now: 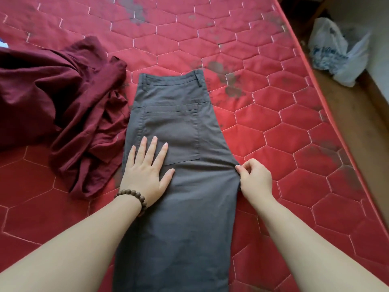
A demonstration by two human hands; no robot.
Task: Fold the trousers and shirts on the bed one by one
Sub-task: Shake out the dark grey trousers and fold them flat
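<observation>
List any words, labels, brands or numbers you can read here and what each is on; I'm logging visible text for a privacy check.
Plastic bag on the floor beside the bed: blue printing, too blurred to read.
Grey trousers: no readable label or tag showing.
Maroon shirt: no text visible.
Red mattress: quilted pattern only, no text.
Bead bracelet: no markings legible.
So nothing can be read.

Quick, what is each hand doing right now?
Left hand: open, pressed flat on the grey trousers.
Right hand: closed, pinching the trousers' right edge.
</observation>
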